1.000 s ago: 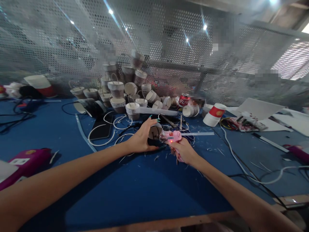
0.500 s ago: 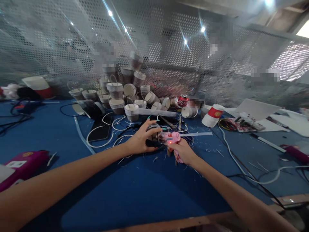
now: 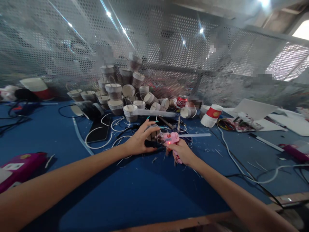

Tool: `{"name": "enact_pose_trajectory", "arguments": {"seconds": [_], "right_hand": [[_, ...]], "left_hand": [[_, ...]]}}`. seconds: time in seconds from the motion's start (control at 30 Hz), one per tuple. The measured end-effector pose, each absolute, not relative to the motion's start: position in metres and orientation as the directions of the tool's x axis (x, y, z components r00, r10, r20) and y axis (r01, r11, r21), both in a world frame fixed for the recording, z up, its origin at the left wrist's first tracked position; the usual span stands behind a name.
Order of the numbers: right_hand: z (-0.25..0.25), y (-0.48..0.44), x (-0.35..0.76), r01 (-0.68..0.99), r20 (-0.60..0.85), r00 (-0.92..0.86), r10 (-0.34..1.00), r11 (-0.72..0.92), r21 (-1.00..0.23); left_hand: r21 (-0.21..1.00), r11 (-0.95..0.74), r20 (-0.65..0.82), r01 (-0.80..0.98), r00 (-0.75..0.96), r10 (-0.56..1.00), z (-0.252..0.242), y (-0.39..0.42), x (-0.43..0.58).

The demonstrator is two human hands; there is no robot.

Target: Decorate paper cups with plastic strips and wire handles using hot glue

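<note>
My right hand (image 3: pixel 184 152) is wrapped round the grip of a pink hot glue gun (image 3: pixel 172 138), whose small red light glows. A long clear glue stick (image 3: pixel 195 135) juts from its back end toward the right. My left hand (image 3: pixel 138 139) curls its thumb and fingers round a small paper cup (image 3: pixel 152 133), largely hidden by the fingers. The gun's nozzle end points left, close against this cup; whether it touches I cannot tell. Behind the hands, several small grey-and-white cups with wire handles, among them one cup (image 3: pixel 130 112), stand and lie in a heap.
Beyond the hands lies a bundle of glue sticks (image 3: pixel 155 112). A red can (image 3: pixel 182 101) and stacked red-and-white paper cups (image 3: pixel 211 116) stand at the back. A phone (image 3: pixel 98 130), white wire (image 3: pixel 106 146), cables and scraps lie on the blue table (image 3: pixel 135 196). A perforated metal screen (image 3: pixel 159 48) rises behind.
The whole view has shifted slightly, so everything sits a little further left. Both hands keep their hold; the glue gun stays against or close to the cup.
</note>
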State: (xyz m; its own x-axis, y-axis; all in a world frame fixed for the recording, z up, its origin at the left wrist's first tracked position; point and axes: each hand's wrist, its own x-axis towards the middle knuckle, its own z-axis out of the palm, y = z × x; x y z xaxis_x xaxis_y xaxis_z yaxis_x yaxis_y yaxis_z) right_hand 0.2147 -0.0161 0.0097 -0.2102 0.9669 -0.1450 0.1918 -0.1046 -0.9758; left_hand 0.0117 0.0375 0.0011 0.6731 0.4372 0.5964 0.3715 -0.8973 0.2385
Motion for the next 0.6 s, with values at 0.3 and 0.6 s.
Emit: {"name": "enact_pose_trajectory", "arguments": {"seconds": [0.3,0.6], "right_hand": [[0.0062,-0.0151,0.2149,0.168,-0.132,-0.186,0.974,-0.101,-0.981],[0.0082,-0.0149,0.2150,0.173,-0.134,-0.201,0.970,-0.100,-0.980]], "left_hand": [[0.229,-0.901,0.607,0.367,0.670,0.427,0.0022,0.0360,0.0119],[0.230,-0.902,0.619,0.365,0.660,0.425,-0.0028,0.0390,0.0114]]}}
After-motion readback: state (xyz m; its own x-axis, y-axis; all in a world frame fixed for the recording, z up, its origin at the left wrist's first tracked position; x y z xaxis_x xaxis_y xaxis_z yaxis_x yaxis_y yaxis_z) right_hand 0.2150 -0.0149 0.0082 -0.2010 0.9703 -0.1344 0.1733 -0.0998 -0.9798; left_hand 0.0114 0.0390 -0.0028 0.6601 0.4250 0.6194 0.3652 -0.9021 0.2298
